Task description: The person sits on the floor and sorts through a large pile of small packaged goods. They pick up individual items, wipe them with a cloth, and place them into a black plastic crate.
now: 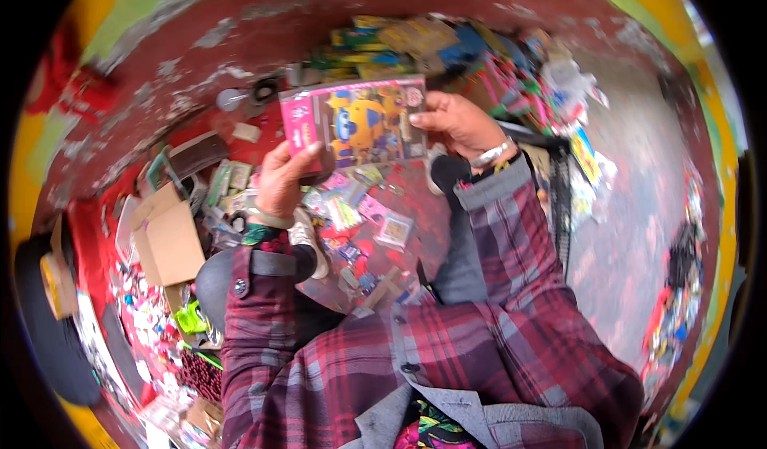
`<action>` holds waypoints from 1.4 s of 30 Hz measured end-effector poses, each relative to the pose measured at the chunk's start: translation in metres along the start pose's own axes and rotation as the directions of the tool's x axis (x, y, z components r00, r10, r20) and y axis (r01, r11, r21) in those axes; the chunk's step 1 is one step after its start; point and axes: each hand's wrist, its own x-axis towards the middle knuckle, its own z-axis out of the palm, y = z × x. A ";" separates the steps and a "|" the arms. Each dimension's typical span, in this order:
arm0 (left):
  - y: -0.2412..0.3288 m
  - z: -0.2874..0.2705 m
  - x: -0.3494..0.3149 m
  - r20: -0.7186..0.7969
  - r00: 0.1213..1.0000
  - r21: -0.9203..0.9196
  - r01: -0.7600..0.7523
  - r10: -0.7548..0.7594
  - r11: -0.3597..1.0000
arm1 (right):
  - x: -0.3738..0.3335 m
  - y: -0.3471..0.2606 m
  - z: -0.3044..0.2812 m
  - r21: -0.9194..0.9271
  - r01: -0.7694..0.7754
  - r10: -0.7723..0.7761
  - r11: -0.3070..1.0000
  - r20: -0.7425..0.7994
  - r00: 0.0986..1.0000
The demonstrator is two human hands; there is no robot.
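Observation:
Between my two hands I hold up a flat rectangular package (363,125) with a pink edge and a colourful picture of yellow and blue cartoon figures, glossy like clear wrap. My left hand (281,179) grips its lower left corner, thumb on the front face. At the right edge, my right hand (462,125) pinches it with the thumb in front and the fingers behind. What the package contains cannot be made out. Below it, small packets and a small white square box (395,231) lie on the red floor between my feet.
To the left stands an open cardboard box (169,237) amid many small trinkets. Stacked yellow and green packages (375,45) lie against the far wall. A black crate (561,201) is right of my leg; a heap of colourful items (519,81) lies beyond it.

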 end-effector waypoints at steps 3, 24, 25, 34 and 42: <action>0.009 0.013 -0.004 0.129 0.988 0.059 0.073 -0.080 0.996 | -0.053 -0.001 -0.031 -0.101 0.042 -0.061 0.994 -0.185 0.981; -0.026 0.024 -0.039 -0.061 0.979 0.020 0.196 -0.194 0.980 | -0.456 0.239 -0.121 0.151 0.098 0.166 0.984 -0.973 -0.163; -0.028 0.020 -0.043 -0.103 0.974 0.014 0.204 -0.201 0.979 | -0.450 0.244 -0.120 0.171 0.233 0.205 0.957 -0.970 -0.129; -0.063 0.005 -0.055 -0.068 0.954 -0.059 0.290 -0.293 0.955 | -0.345 0.333 -0.130 0.376 0.588 0.292 0.716 -0.927 0.237; -0.072 -0.002 -0.058 -0.157 0.920 -0.024 0.360 -0.359 0.933 | -0.288 0.392 -0.165 0.495 0.469 0.414 0.731 -0.869 0.271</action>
